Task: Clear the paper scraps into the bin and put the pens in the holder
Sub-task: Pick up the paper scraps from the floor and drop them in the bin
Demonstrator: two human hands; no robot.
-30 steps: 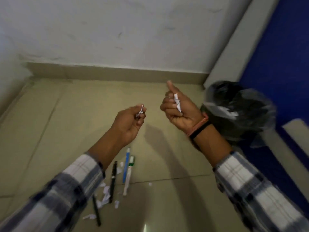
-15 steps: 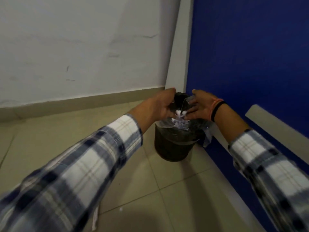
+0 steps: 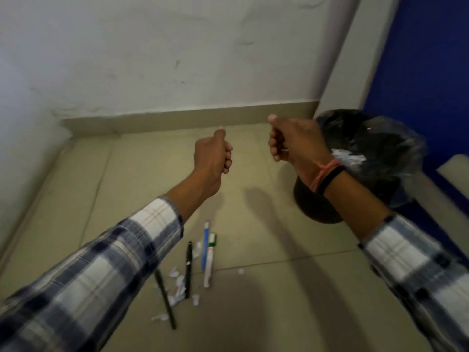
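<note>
Head view showed one black-lined bin [image 3: 375, 138] at right, scraps inside. Two hands hung mid-frame: left hand [image 3: 212, 154] fisted, contents hidden; right hand [image 3: 291, 141] curled, a white sliver showing. Four pens [image 3: 188, 269] lay at lower centre among roughly nine white paper scraps [image 3: 179, 282].

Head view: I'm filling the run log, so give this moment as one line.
left hand: fisted, raised | right hand: fisted beside bin | pens: on floor | paper scraps: some on floor | holder: not seen
</note>
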